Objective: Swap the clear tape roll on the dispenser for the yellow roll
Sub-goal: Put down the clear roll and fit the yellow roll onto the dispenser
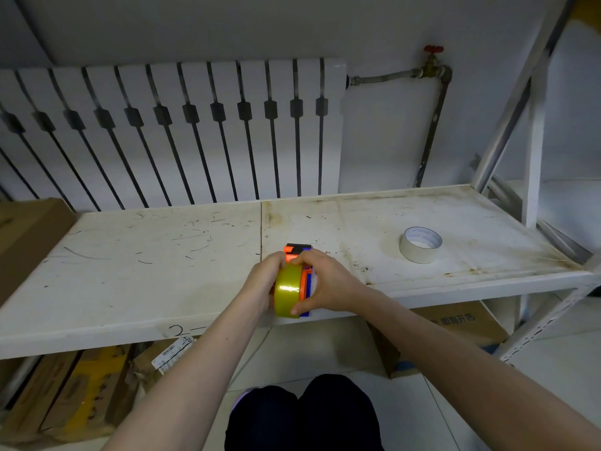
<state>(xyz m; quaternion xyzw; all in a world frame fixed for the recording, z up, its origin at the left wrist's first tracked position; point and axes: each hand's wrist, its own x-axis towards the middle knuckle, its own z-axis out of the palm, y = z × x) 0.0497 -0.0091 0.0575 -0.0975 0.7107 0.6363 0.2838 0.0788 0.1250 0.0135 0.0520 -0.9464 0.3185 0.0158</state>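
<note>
The yellow tape roll (287,289) stands on edge near the front of the white shelf (146,255), pressed against the orange and blue tape dispenser (305,278). My left hand (261,281) grips the roll from its left side. My right hand (322,281) wraps the dispenser from the right, with the thumb on the roll's lower edge. The dispenser's orange and black head (296,249) sticks out beyond my fingers. A pale roll of tape (420,245) lies flat on the shelf to the right, apart from both hands.
A white radiator (169,131) stands behind the shelf, with a pipe and red valve (432,65) at the right. Shelf uprights (533,131) rise at the right end. Cardboard boxes (65,392) sit below the shelf and another box (26,236) at left. My knees (302,415) are below.
</note>
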